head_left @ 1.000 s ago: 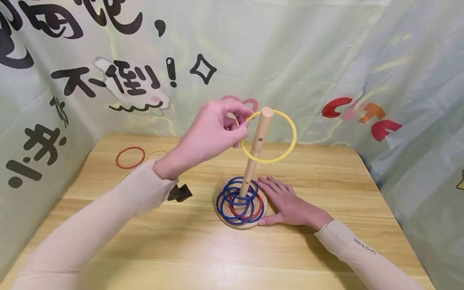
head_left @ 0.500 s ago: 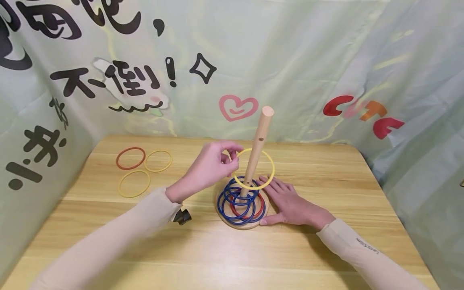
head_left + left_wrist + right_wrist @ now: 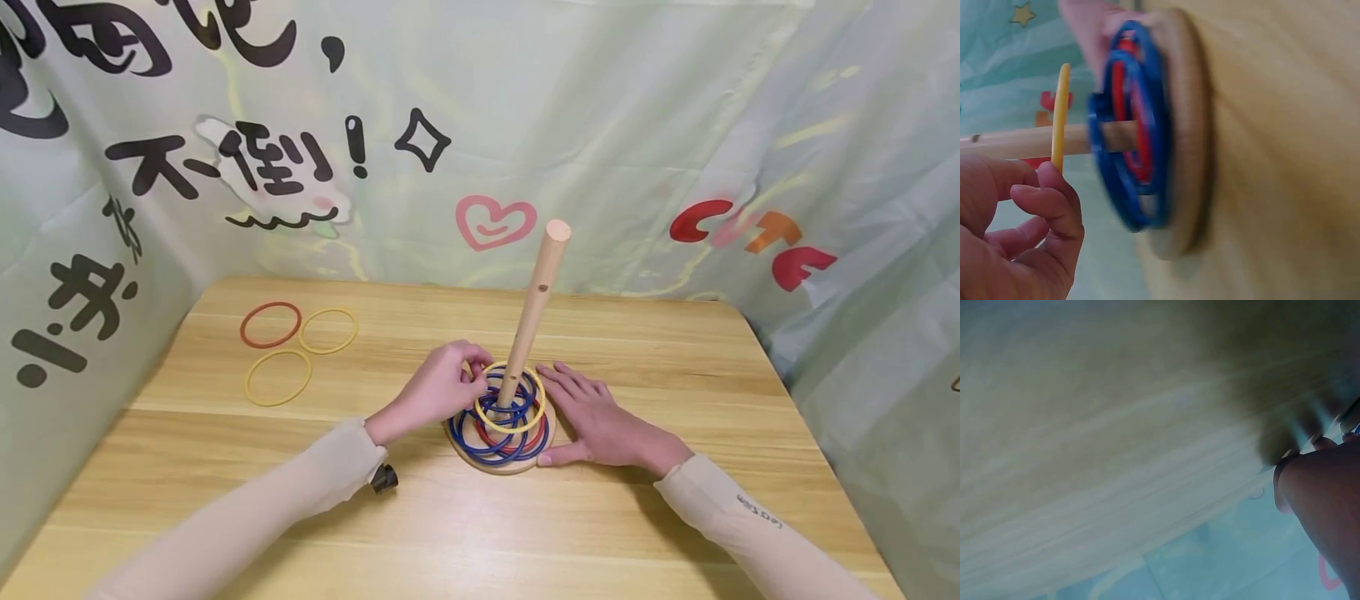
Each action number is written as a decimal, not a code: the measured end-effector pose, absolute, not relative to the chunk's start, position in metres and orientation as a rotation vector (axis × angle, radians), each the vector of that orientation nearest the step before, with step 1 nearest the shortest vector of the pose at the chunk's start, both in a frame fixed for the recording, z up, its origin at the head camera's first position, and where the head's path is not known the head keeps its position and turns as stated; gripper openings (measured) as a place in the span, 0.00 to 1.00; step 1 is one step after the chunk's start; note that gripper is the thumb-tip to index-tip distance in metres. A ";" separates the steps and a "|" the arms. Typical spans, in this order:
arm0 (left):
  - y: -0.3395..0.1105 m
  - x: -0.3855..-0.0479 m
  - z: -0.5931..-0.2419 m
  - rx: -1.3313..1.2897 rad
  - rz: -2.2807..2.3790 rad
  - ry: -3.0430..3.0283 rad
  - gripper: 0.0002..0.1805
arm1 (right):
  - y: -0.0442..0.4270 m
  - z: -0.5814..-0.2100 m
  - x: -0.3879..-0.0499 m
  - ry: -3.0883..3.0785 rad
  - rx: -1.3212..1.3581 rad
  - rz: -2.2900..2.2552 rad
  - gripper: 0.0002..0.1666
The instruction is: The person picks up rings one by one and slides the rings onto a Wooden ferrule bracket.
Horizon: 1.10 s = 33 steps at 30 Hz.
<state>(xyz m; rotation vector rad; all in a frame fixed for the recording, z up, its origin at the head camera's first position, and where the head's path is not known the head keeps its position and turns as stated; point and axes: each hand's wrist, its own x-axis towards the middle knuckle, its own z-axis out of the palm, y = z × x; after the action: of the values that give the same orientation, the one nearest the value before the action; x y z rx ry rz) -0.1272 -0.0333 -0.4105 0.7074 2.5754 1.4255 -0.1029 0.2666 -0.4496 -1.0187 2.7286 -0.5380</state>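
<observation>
A wooden peg (image 3: 535,304) stands on a round wooden base (image 3: 504,469). Around its foot lie several blue rings (image 3: 459,433) and a red ring (image 3: 542,433). My left hand (image 3: 438,385) pinches a yellow ring (image 3: 542,398) by its left edge; the ring encircles the lower peg. In the left wrist view the yellow ring (image 3: 1060,119) is around the peg (image 3: 1022,141), apart from the blue rings (image 3: 1163,144), with my left hand (image 3: 1029,231) at its rim. My right hand (image 3: 600,425) rests with spread fingers at the base's right edge; the right wrist view shows it dimly (image 3: 1322,494).
On the wooden table (image 3: 465,533), at the back left, lie a red ring (image 3: 243,333) and two yellow rings, one farther back (image 3: 352,333) and one nearer (image 3: 251,392). A printed cloth (image 3: 615,125) hangs behind and at both sides.
My left hand has moved down with the yellow ring, from the top of the peg to just above the rings at its foot. My right hand has stayed at the base.
</observation>
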 end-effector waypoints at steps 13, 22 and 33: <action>-0.036 -0.127 -0.428 0.667 1.337 2.659 0.12 | 0.266 -0.449 -0.102 2.744 -1.043 -0.531 0.71; -0.067 -0.120 -0.431 0.574 1.517 2.565 0.21 | 0.266 -0.450 -0.101 2.739 -1.025 -0.546 0.71; -0.156 -0.099 -0.435 0.262 1.513 2.669 0.20 | 0.265 -0.450 -0.101 2.737 -1.027 -0.529 0.71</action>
<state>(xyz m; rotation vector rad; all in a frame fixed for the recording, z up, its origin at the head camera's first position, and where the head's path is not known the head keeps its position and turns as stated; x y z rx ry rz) -0.0991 -0.1559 -0.4353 0.2619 2.6689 1.5130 -0.1012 0.2655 -0.4501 -1.0270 2.7371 -0.5287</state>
